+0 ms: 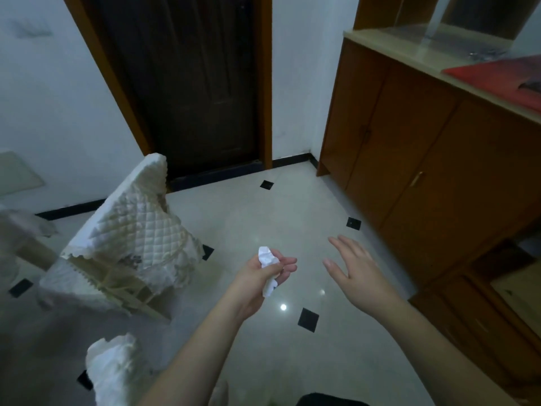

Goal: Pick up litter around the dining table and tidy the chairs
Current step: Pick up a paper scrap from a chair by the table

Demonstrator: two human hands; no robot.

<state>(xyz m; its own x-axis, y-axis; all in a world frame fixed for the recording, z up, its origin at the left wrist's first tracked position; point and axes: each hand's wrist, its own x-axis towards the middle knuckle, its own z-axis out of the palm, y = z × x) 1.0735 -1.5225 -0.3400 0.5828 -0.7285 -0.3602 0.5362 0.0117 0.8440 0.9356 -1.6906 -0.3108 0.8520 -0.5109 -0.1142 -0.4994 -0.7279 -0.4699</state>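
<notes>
The left hand (265, 273) is clamped around a crumpled wad of white paper (268, 269), which pokes out above and below the curled fingers, so the litter-collecting step looks to be in hand, with one piece gathered and carried above the pale tiled floor (263, 218). The right hand (355, 271), at about three o'clock from the left, hangs free with its fingers spread apart and holds nothing. A chair (128, 247) under a quilted white cover stands at roughly nine o'clock from the left hand, turned at an angle, and part of a second covered chair back (112, 367) shows at seven o'clock near the bottom edge. A wooden cabinet (424, 159) runs along the right, from one to four o'clock, and a dark door (202, 89) stands at twelve. No other litter or bin shows on the visible tiles. The next move probably calls for finding somewhere to drop the wad, or scanning for more scraps, then using the free right hand to square up the angled chair.
</notes>
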